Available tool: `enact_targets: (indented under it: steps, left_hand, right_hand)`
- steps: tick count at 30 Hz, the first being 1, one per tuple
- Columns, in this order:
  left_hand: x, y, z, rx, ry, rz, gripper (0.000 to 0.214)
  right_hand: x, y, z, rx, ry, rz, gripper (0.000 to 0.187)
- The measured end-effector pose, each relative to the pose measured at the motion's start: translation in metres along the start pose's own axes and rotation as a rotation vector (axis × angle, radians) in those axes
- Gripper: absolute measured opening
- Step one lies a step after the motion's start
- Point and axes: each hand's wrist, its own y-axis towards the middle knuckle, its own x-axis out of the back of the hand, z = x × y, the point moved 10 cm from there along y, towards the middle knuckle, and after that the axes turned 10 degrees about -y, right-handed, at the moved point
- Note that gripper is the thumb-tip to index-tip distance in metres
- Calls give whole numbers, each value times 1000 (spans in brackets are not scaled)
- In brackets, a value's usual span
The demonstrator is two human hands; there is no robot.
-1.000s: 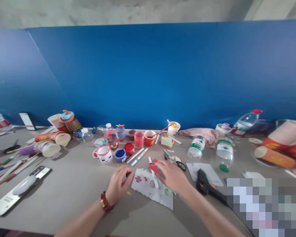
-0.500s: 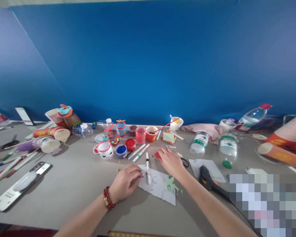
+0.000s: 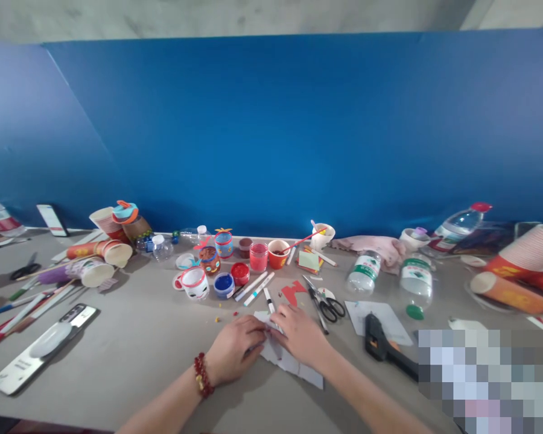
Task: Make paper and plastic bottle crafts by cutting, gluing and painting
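My left hand (image 3: 239,351), with a red bead bracelet (image 3: 203,375) on the wrist, is closed at the left edge of a torn white paper sheet (image 3: 302,371). What its fingers pinch, if anything, is hidden. My right hand (image 3: 302,339) lies over the sheet, its fingertips curled close against my left fingers; what they hold is too small to make out. A white marker with a black cap (image 3: 268,299) sticks out beyond the right fingers. Just past that hand lie a red paper cutout (image 3: 294,293) and black-handled scissors (image 3: 329,307).
Paint jars in blue (image 3: 224,286) and red (image 3: 240,273) stand near a painted white cup (image 3: 194,284). A paper cup (image 3: 279,255) holds a red brush. To the right are a black glue gun (image 3: 378,340) and plastic bottles (image 3: 364,274). A phone (image 3: 45,346) lies left.
My right hand has moved from the red paper back toward my left hand, uncovering the cutout and scissors. It now covers the green paper's former spot. The view has tilted up slightly.
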Motion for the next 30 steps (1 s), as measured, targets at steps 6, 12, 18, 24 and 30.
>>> enact_targets:
  steps: [6, 12, 18, 24, 30]
  left_hand:
    - [8, -2, 7, 17, 2, -98, 23]
    - [32, -9, 26, 121, 214, -315, 25]
    - [29, -14, 40, 180, 374, -345, 43]
    - [35, -25, 47, 153, 380, -517, 40]
    - [49, -27, 40, 128, 287, -600, 26]
  right_hand:
    - [-4, 10, -14, -140, 45, -10, 19]
    - [2, 26, -22, -224, 82, -66, 18]
    - [16, 44, -15, -157, 71, -129, 24]
    - [28, 59, -11, 41, -81, -150, 45]
    - [19, 92, 11, 252, -221, -116, 33]
